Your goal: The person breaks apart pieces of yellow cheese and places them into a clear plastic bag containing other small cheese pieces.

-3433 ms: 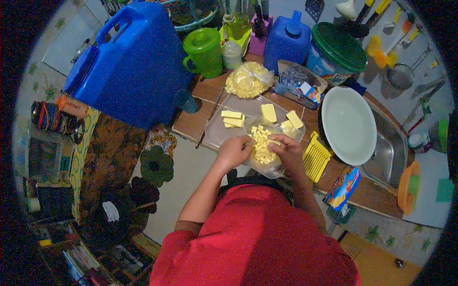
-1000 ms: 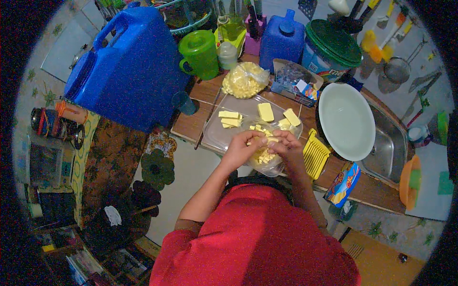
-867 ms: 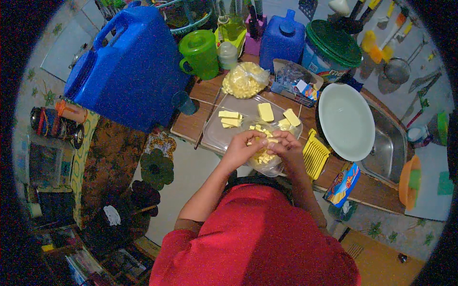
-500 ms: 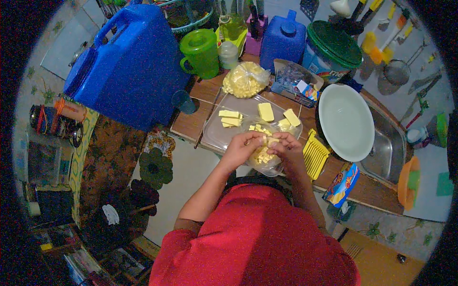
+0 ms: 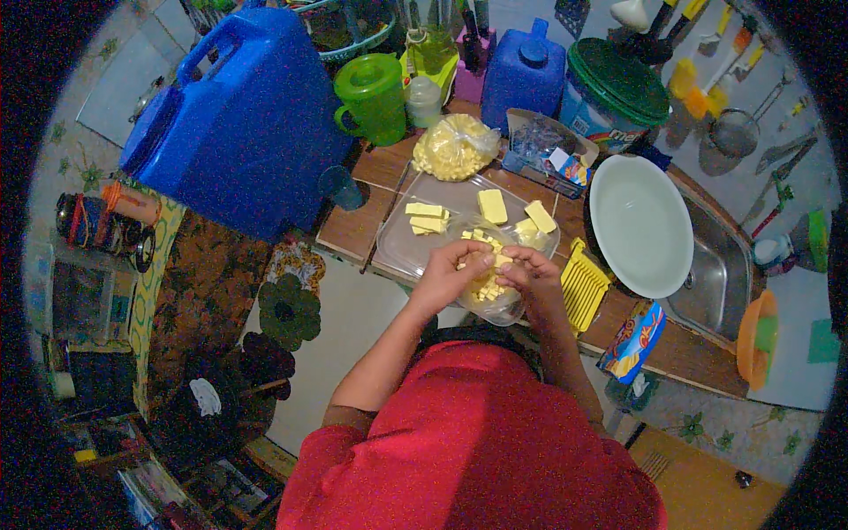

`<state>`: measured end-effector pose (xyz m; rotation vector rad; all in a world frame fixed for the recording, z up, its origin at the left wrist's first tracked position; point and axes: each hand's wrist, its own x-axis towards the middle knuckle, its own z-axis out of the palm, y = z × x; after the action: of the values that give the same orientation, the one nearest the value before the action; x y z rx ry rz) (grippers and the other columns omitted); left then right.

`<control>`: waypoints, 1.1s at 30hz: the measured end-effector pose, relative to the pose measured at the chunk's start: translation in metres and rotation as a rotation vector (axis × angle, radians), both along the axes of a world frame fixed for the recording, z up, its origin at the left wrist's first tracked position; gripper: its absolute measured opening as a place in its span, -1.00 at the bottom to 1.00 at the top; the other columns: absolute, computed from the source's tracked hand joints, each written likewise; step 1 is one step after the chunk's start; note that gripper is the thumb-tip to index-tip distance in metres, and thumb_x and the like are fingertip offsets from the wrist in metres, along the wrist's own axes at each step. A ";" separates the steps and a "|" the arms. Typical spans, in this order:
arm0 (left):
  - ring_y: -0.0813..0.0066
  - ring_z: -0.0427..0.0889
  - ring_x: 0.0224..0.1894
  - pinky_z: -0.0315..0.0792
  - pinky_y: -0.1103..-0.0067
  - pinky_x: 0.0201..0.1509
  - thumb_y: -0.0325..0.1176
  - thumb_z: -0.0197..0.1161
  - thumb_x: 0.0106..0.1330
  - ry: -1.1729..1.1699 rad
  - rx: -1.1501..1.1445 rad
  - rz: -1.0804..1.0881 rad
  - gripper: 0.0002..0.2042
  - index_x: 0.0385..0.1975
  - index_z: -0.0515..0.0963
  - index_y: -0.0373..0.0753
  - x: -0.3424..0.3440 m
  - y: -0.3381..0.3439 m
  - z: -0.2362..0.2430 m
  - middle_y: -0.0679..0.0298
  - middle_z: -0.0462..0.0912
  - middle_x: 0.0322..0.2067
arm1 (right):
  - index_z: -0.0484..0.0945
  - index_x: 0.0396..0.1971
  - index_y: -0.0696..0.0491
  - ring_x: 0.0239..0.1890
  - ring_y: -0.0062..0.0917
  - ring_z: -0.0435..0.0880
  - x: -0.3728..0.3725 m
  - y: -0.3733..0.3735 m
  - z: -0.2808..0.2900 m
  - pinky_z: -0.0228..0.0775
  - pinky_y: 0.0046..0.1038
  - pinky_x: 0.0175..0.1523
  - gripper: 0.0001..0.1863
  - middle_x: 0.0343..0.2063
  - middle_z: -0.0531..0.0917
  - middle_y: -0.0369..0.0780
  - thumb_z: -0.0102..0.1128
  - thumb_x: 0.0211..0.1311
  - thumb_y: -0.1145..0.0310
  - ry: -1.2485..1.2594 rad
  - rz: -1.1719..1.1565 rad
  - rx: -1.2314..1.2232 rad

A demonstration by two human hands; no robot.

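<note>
Both hands work over a clear plastic bag [image 5: 501, 311] of small yellow cheese cubes [image 5: 485, 292], at the tray's near edge. My left hand [image 5: 452, 272] is closed, thumb against fingers. Close beside it, my right hand [image 5: 533, 272] pinches too. Pale yellow cheese shows between their fingertips, partly covered. Larger cheese blocks [image 5: 493, 207] lie on the clear tray [image 5: 402, 231], some stacked at its left, others at its right. Behind the tray sits a tied plastic bag [image 5: 452, 148] full of cheese cubes.
A yellow slotted rack [image 5: 584, 287] and a blue box [image 5: 633, 342] lie to the right. Beyond them, a white oval basin [image 5: 642, 228] overlaps the sink [image 5: 720, 274]. At the left stand a big blue jerrycan [image 5: 238, 124], a blue cup [image 5: 342, 189] and a green pitcher [image 5: 371, 99].
The fingers of both hands have shifted slightly over the bag, and less of the cheese between the fingertips shows. The blocks and tray stay in place.
</note>
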<state>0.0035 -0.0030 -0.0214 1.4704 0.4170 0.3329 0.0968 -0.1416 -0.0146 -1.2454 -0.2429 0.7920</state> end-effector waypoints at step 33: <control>0.71 0.43 -0.40 0.35 0.71 -0.35 -0.30 0.19 0.19 -0.035 0.008 -0.007 -0.77 -0.25 0.49 -0.31 -0.001 -0.003 -0.010 0.38 0.53 -0.45 | 0.45 -0.20 0.13 -0.40 -0.62 0.55 -0.001 -0.001 0.001 0.46 -0.61 -0.28 -0.66 -0.43 0.55 -0.27 0.23 -0.07 0.58 -0.016 0.035 0.041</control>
<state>0.0022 -0.0055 -0.0309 1.4715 0.3831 0.3550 0.0955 -0.1423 -0.0140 -1.2120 -0.2928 0.8035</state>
